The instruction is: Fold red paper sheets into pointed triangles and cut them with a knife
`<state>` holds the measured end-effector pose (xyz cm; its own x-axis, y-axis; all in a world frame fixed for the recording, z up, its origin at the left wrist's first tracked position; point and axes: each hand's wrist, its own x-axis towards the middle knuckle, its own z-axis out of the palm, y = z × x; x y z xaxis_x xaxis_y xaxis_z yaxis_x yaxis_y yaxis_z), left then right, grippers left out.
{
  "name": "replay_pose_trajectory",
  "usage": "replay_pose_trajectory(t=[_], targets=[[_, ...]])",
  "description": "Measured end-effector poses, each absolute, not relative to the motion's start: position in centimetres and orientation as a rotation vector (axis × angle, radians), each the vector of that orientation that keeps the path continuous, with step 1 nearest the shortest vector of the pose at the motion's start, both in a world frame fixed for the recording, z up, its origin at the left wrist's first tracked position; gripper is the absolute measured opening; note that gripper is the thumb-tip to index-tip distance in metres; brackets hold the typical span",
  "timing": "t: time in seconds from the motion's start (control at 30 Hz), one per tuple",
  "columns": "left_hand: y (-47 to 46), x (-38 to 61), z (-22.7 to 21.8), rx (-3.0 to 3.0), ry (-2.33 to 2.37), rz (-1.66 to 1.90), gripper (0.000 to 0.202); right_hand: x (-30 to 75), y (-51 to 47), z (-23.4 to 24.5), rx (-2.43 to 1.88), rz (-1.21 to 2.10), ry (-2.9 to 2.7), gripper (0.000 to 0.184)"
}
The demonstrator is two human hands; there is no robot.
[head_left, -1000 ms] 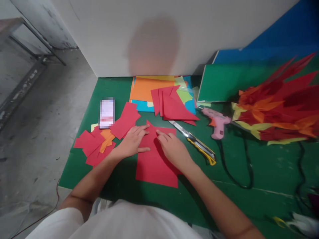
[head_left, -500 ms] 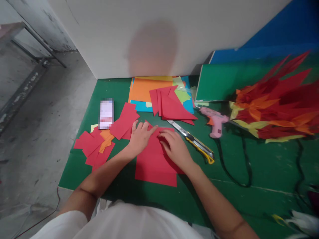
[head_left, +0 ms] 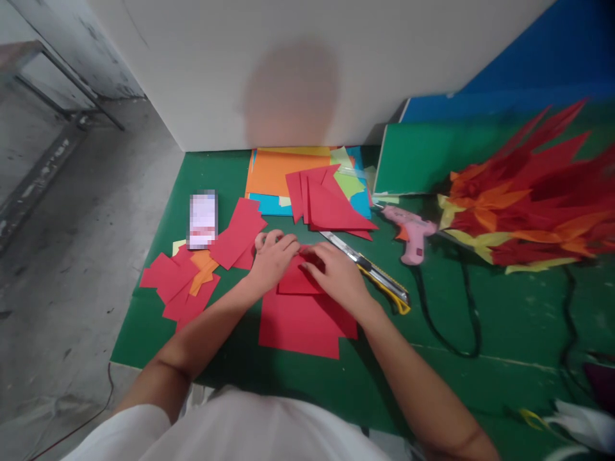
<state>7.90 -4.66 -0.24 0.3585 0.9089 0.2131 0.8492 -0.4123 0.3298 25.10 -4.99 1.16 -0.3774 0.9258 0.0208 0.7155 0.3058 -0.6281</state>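
A small red paper piece (head_left: 298,282) lies between my two hands, over larger red paper sheets (head_left: 300,326) on the green tabletop. My left hand (head_left: 273,259) has curled fingers and grips the piece's far left edge. On the other side, my right hand (head_left: 340,275) bends its fingers and thumb onto the far right edge of the same piece. The fingertips nearly meet there, and they partly hide the paper. Just beyond my right hand rests a utility knife (head_left: 379,278) with a yellow handle and its blade out.
Red cut pieces (head_left: 240,234) and orange strips (head_left: 204,269) lie left, near a phone (head_left: 203,219). Behind are folded red papers (head_left: 331,202) and coloured sheets (head_left: 283,173). At right are a pink glue gun (head_left: 412,234), its black cord (head_left: 446,346) and a red-orange paper flame shape (head_left: 528,205).
My two hands have drawn closer together at the paper's far edge. The small red piece now shows a lower edge lying over the larger sheets.
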Motion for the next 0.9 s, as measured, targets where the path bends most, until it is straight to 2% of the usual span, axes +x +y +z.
replay_pose_trajectory(t=[0.23,0.47,0.63,0.73,0.83,0.9], targets=[[-4.8,7.8,0.7,2.378,1.543,0.624,0.026,24.7,-4.6,0.2,-1.594,0.697,-2.097,0.015],[-4.3,6.9,0.9,2.335,1.548,0.729,0.026,25.1,-4.5,0.7,-1.552,0.869,-2.009,0.018],[-3.8,5.7,0.7,2.215,1.741,0.929,0.021,25.4,-4.3,0.7,-1.508,0.989,-1.964,0.020],[-3.4,5.3,0.1,2.011,1.652,1.165,0.014,25.7,-4.2,0.4,-1.501,1.081,-1.860,0.020],[-2.9,5.2,-0.7,1.594,1.457,1.412,0.048,26.1,-4.0,0.2,-1.475,1.151,-1.738,0.021],[-2.6,5.3,-1.1,1.355,1.371,1.416,0.059,26.2,-4.0,0.3,-1.456,1.172,-1.710,0.021]])
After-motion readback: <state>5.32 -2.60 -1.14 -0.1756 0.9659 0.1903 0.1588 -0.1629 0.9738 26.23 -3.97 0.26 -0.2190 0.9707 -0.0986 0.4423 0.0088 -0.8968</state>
